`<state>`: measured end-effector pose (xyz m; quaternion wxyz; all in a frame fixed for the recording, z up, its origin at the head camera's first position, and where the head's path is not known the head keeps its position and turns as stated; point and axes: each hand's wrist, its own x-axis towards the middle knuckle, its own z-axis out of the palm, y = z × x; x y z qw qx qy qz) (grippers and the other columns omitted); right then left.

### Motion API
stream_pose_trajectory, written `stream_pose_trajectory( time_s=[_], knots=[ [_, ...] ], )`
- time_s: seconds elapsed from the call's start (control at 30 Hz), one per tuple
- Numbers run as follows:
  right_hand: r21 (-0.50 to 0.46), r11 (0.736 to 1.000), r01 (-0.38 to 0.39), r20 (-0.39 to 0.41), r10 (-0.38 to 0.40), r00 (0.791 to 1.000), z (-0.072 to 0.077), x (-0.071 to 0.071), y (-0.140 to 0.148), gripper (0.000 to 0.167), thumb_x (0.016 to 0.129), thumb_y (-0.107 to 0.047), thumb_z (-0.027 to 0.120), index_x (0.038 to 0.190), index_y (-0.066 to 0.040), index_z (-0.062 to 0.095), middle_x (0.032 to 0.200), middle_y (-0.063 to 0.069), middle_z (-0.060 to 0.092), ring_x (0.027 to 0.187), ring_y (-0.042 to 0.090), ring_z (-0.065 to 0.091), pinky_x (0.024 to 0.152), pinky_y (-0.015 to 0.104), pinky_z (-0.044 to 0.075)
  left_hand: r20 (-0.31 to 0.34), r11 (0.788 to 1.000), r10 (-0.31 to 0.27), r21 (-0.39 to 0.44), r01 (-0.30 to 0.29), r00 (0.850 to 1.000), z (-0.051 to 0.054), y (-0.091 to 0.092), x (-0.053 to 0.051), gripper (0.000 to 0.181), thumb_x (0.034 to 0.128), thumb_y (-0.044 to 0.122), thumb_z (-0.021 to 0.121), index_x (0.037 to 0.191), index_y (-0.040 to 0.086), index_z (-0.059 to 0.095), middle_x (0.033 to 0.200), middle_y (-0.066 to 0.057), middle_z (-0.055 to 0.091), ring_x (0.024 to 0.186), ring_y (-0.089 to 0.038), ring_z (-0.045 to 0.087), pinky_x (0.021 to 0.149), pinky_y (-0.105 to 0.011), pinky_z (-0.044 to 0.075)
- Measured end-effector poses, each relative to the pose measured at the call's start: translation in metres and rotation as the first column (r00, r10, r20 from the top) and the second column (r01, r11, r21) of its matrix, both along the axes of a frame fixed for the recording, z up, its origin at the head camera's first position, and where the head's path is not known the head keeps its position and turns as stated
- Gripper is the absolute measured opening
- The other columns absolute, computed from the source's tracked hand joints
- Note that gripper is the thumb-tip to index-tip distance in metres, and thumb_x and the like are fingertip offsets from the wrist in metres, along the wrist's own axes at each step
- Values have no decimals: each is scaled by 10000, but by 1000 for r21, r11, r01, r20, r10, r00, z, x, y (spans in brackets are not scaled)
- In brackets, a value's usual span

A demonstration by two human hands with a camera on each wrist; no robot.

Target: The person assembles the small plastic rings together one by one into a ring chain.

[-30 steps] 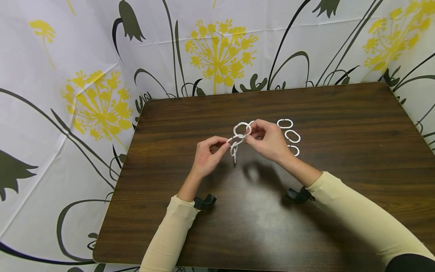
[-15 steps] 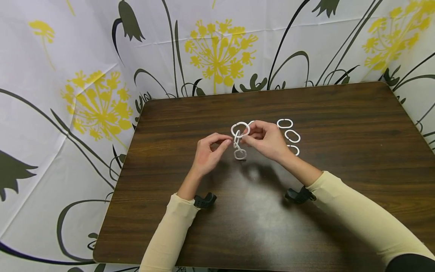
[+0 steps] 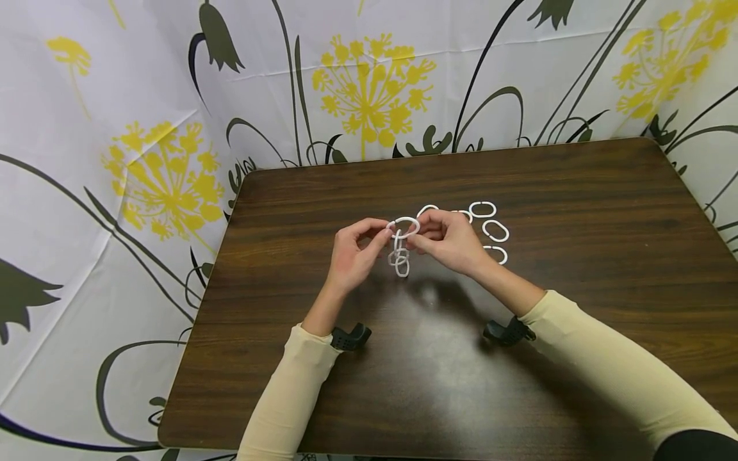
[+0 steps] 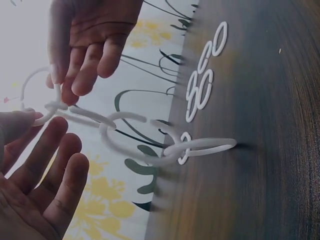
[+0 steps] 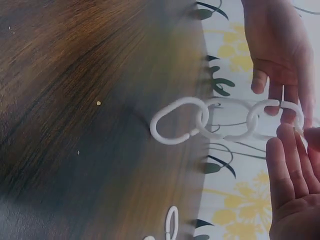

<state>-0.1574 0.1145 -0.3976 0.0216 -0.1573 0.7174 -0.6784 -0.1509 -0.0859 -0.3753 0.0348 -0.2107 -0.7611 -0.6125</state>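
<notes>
1. Above the tabletop (image 3: 277, 256), near its middle: a white chain (image 4: 122, 149) of four links, suspended, judged clear of the wood. Top link (image 3: 408, 218) sits near-level between both hands; second link (image 4: 92, 116) threads through it; bottom link (image 4: 210, 143) hangs lowest.
2. Grip, left hand (image 3: 353, 256): thumb and forefinger pinch one end of the top link; the other fingers stand off, bent lightly.
3. Grip, right hand (image 3: 455, 240): thumb and forefinger clamp the opposite end of that same link.
4. Change: the left fingertips, beside the chain and off the top link half a second earlier, now have hold of it. The link lies flatter than it did, and the lower links have swung round.
5. Reading: top link steadied from both ends, with the second link through it; that join looks made. The slit in the top link seems unclosed, so slipping off remains possible.
6. Outward: loose links (image 3: 498, 222), at least five, lie on the wood behind and beside the right hand, separate from the chain.
7. Farther out: wrist cameras (image 3: 351, 337) on both arms, pale sleeves (image 3: 288, 397), flower-printed cloth (image 3: 259, 96) behind.
</notes>
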Motion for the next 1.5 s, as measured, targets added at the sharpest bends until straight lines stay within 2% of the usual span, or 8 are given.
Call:
stream_pose_trajectory(
  time_s=[0.3,0.43,0.63,0.8,0.93,1.03,1.23,1.5],
  knots=[
    [137,988,75,-59,-68,996,7,-19,36,149,889,-22,698,1018,51,687,940,188,698,750,119,687,665,329,585,-22,1000,15,19,-15,1000,0,-1,1,140,912,-29,652,1001,-135,673,865,-285,658,754,-408,626,596,-419,569],
    [297,940,166,-109,-139,984,-2,-26,56,133,900,-42,684,1010,30,702,929,168,705,735,125,666,636,236,543,-18,999,25,23,-25,1000,-1,-2,1,127,910,-35,651,998,-122,681,865,-252,671,758,-411,633,599,-438,569],
    [619,751,229,-184,-144,972,-24,-29,81,99,888,-111,663,943,-65,732,824,49,704,728,185,626,628,298,442,0,999,21,41,-21,1000,-2,-4,1,130,910,-31,653,996,-125,680,876,-274,668,780,-500,611,594,-412,566],
    [796,602,62,-128,68,990,-29,-26,104,47,871,-102,684,860,-87,728,747,-10,669,655,161,568,617,342,443,-20,999,26,27,-26,999,-3,-5,1,121,913,-26,649,986,-118,680,843,-256,660,752,-432,607,577,-277,547],
    [875,478,-79,-25,208,978,-29,-21,116,37,840,-120,740,811,-130,719,717,-48,637,646,132,550,615,355,473,-33,999,30,13,-29,999,-2,-7,2,118,915,-24,648,980,-117,681,828,-238,659,730,-313,614,568,-229,532],
    [903,413,-116,10,249,968,-30,-16,120,69,808,-160,781,830,-134,722,725,-61,630,661,118,569,640,381,502,-30,1000,28,10,-27,999,-1,-8,3,122,916,-22,649,985,-118,681,832,-235,663,727,-258,616,572,-233,536],
    [926,364,-99,2,257,966,-35,-10,122,157,758,-214,826,839,-140,714,713,-82,609,671,113,575,654,408,506,-24,1000,27,6,-27,999,-1,-7,2,120,915,-23,650,984,-114,683,831,-229,667,724,-205,619,576,-224,537],
    [937,345,-45,-61,291,955,-37,-7,120,92,772,-169,819,771,-181,727,703,-95,636,661,111,583,634,410,519,-31,1000,21,3,-21,999,-2,-7,1,116,914,-22,651,982,-110,683,835,-235,665,727,-188,618,578,-227,543]
  ],
)
